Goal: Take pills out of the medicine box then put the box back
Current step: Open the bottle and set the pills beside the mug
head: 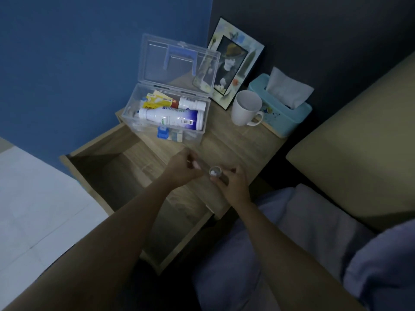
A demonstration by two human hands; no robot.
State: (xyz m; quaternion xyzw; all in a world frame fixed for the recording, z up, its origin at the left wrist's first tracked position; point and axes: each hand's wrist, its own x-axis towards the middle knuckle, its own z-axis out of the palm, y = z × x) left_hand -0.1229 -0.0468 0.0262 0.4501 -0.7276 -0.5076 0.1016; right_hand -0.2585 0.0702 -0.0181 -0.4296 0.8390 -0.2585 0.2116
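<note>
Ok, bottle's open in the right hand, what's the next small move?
Probably tip the small bottle in the right hand toward the left hand: white pills show at its open mouth, and the left hand waits beside it.

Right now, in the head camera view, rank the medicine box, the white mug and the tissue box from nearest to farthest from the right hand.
From the right hand, which holds a small open pill bottle:
1. Medicine box, lid open, up and to the left on the nightstand.
2. White mug, farther back, slightly to the right.
3. Tissue box, far right corner beside the mug.
</note>
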